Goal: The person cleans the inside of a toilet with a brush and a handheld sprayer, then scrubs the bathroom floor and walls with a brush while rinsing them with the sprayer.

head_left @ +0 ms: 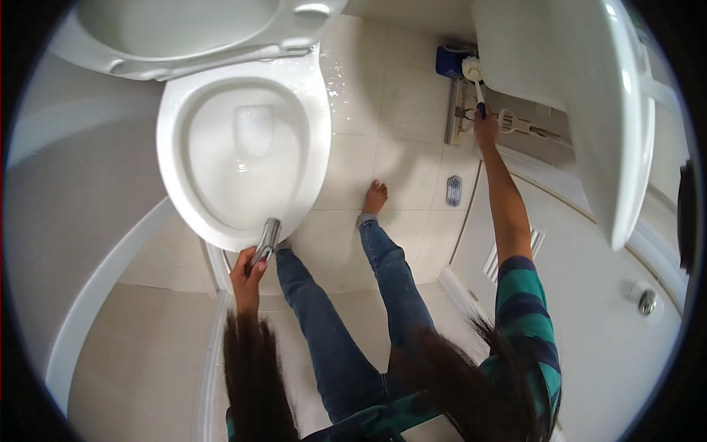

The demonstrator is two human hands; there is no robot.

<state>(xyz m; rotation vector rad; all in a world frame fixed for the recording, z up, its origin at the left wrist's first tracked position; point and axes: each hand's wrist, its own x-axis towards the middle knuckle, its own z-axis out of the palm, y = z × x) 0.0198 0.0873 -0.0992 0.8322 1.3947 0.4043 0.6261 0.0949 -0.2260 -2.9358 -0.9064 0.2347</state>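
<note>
At the toilet's front rim, left hand is closed around a metal sprayer, sprayer head overlapping the rim in view; can't tell if they touch. Seat assembly is up, wet patch in the bowl. Right arm reaches out to the other side, right hand gripping the dark blue handle end of a toilet brush. Brush head is white, right next to a blue holder near the basin edge; contact unclear. White looped piece just beside the right hand, not held. Floor drain sits in the tiled floor between the bare foot and the door
</note>
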